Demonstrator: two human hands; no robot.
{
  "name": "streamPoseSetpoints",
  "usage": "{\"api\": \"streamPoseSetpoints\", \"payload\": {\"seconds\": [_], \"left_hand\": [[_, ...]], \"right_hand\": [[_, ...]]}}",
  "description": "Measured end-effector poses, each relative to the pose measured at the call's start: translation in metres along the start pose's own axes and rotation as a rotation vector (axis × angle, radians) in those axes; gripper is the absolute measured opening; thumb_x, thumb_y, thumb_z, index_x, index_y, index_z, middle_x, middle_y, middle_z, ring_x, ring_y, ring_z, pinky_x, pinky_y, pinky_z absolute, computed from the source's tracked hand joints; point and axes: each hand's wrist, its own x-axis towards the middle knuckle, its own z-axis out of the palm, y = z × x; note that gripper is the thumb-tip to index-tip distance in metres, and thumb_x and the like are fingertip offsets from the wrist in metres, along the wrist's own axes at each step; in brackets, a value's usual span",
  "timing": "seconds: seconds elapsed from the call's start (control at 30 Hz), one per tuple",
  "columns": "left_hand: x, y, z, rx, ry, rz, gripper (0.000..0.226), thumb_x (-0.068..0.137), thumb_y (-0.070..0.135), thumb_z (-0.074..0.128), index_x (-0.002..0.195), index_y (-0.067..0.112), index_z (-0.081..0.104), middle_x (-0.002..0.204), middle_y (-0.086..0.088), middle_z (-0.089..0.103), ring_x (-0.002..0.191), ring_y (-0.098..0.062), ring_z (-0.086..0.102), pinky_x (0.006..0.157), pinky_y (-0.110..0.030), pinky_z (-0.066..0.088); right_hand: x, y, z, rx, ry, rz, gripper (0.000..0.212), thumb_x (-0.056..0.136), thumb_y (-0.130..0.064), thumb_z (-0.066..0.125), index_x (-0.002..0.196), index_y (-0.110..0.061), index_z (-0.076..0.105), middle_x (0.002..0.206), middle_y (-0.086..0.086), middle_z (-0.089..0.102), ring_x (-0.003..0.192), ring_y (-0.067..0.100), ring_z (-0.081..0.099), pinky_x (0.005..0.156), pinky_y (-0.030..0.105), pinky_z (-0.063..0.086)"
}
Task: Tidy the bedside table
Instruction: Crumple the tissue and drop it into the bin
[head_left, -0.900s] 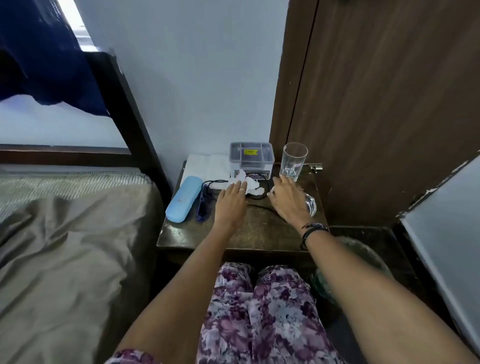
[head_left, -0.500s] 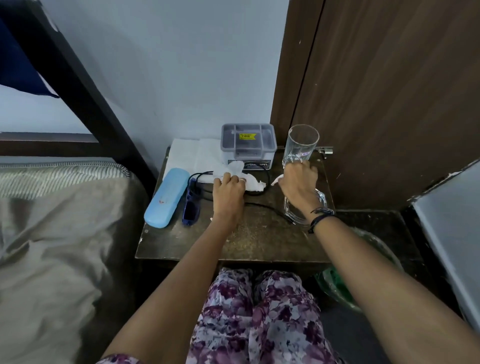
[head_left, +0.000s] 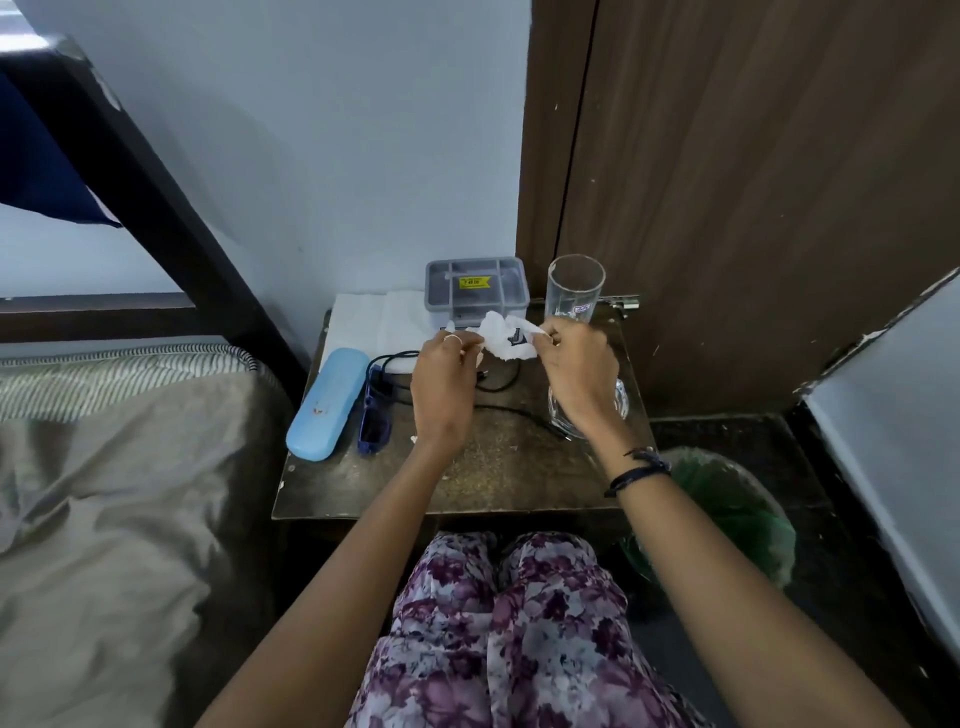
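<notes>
A crumpled white tissue (head_left: 506, 340) with a dark mark hangs just above the dark wooden bedside table (head_left: 467, 478). My left hand (head_left: 441, 384) pinches its left end and my right hand (head_left: 576, 374) pinches its right end. On the table lie a light blue glasses case (head_left: 324, 402), dark blue glasses (head_left: 374, 423), a black cable (head_left: 498, 384) and a flat white napkin (head_left: 374, 322). A grey plastic box (head_left: 475, 286) and an upright empty glass (head_left: 574, 286) stand at the back. A glass dish (head_left: 618, 400) sits partly hidden under my right wrist.
A bed with a grey sheet (head_left: 119, 509) lies to the left, its dark frame post (head_left: 156, 208) rising beside the table. A green-lined bin (head_left: 727, 514) stands on the floor at the right. A brown door (head_left: 753, 182) is behind, and a white surface (head_left: 893, 415) at far right.
Both hands went from resting on the table to lifting the crumpled tissue off it, each pinching one end. The camera moved closer and tilted down.
</notes>
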Motion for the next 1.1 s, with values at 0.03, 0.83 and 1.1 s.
{"api": "streamPoseSetpoints", "payload": {"seconds": [0.03, 0.83, 1.1], "left_hand": [[-0.006, 0.008, -0.004, -0.047, 0.016, -0.01, 0.019, 0.092, 0.013, 0.055, 0.105, 0.009, 0.068, 0.103, -0.005, 0.068, 0.089, -0.014, 0.059, 0.077, -0.021, 0.044], [-0.177, 0.147, 0.227, -0.118, -0.621, -0.021, 0.02, 0.094, 0.014, 0.047, 0.098, 0.004, 0.065, 0.101, -0.01, 0.068, 0.091, -0.022, 0.063, 0.074, -0.028, 0.045], [-0.196, 0.066, 0.338, 0.076, -0.8, -0.117, 0.02, 0.095, 0.011, 0.045, 0.103, 0.007, 0.063, 0.107, -0.011, 0.067, 0.097, -0.023, 0.062, 0.07, -0.026, 0.041]], "right_hand": [[-0.006, -0.002, -0.007, 0.07, -0.005, 0.045, 0.015, 0.088, -0.026, 0.058, 0.083, -0.016, 0.068, 0.076, 0.003, 0.069, 0.071, 0.019, 0.061, 0.053, 0.024, 0.037], [-0.126, 0.248, -0.084, 0.508, 0.427, 0.819, 0.02, 0.087, -0.015, 0.059, 0.081, 0.001, 0.069, 0.069, 0.006, 0.063, 0.056, 0.008, 0.05, 0.048, 0.006, 0.037], [-0.122, 0.362, 0.01, 0.291, 0.144, 0.947, 0.027, 0.089, -0.006, 0.049, 0.062, -0.006, 0.054, 0.062, 0.006, 0.055, 0.064, 0.023, 0.051, 0.057, 0.03, 0.034]]}}
